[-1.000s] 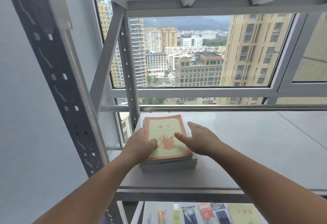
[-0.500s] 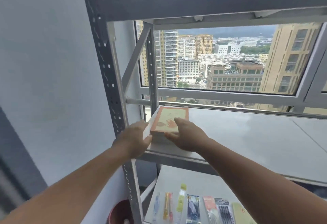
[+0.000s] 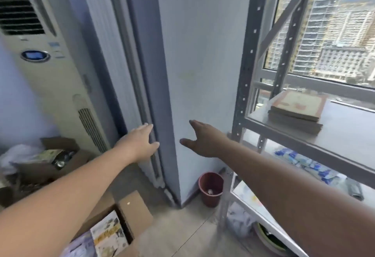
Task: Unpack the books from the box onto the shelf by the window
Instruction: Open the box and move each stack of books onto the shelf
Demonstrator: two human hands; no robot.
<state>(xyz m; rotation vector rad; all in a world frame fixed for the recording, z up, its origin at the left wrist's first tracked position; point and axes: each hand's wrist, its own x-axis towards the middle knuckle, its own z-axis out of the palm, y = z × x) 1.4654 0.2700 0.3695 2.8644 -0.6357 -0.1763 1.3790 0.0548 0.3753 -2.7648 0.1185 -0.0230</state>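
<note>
One grey metal shelf (image 3: 345,129), far right by the window (image 3: 334,33), bears a stack of orange-bordered books (image 3: 297,110). Near left, a brown cardboard box (image 3: 135,210) holds more; left hand (image 3: 138,145) and right hand (image 3: 205,139) hover between, fingers spread, empty.

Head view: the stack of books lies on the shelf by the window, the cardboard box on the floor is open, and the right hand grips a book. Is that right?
Not quite. The head view shows the right hand gripping nothing: its fingers are spread in front of the wall. The stack of books does lie on the shelf, and the cardboard box is open.
</note>
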